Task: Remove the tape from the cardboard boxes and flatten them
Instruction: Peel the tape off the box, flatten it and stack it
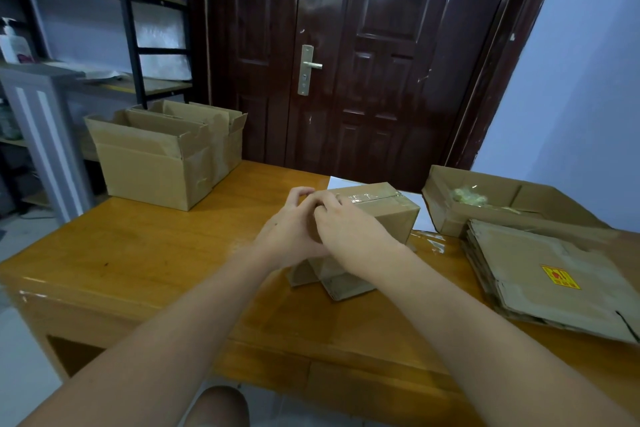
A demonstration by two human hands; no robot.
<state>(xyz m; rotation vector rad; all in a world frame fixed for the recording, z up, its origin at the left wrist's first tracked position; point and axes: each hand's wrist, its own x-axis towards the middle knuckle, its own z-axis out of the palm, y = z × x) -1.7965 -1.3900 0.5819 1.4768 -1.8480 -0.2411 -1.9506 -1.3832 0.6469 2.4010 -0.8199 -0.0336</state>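
Note:
A small cardboard box stands on the wooden table, its lower flaps splayed toward me. Clear tape runs along its top seam. My left hand rests against the box's near left side, fingers curled at the top corner. Just to its right, my right hand has its fingertips curled at the near end of the tape; the hands overlap there, so the exact grip on the tape is hidden.
Open cardboard boxes stand at the table's back left. At the right, an open box holds crumpled tape, and a stack of flattened boxes lies in front of it. A loose tape strip and white paper lie near the small box.

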